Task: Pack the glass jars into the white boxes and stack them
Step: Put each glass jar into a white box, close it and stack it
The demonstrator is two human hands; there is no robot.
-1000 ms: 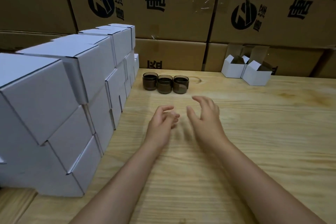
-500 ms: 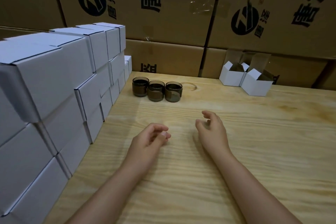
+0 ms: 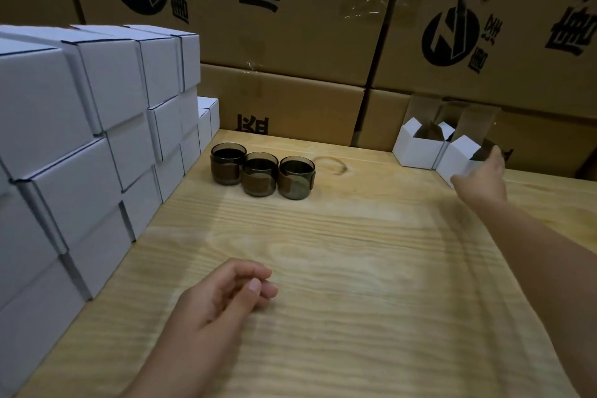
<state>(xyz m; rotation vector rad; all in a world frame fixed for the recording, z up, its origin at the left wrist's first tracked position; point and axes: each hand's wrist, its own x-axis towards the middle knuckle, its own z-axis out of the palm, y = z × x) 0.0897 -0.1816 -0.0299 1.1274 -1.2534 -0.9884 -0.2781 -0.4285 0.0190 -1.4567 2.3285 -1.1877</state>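
Right grip (image 3: 481, 174) far right, fingers extended onto open white box (image 3: 460, 155); whether closed on it, cannot tell. Left grip (image 3: 223, 294) loosely curled, empty, on near table (image 3: 355, 268). Three glass jars (image 3: 261, 173) in row far left, beside stacked boxes (image 3: 97, 139). Best: take box by wall, not flap; keep opening up.

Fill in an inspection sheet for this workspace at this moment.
Surface: wooden table, light grain.
Job's things: three brown glass jars in a row, unpacked; two open white boxes back right; stacked closed white boxes on the left.
Clutter: nothing seen.
Hands: left hand loosely curled, holding nothing; right hand at the nearer open box, grip unclear.
Cables: nothing seen.
Surroundings: printed brown cartons behind.
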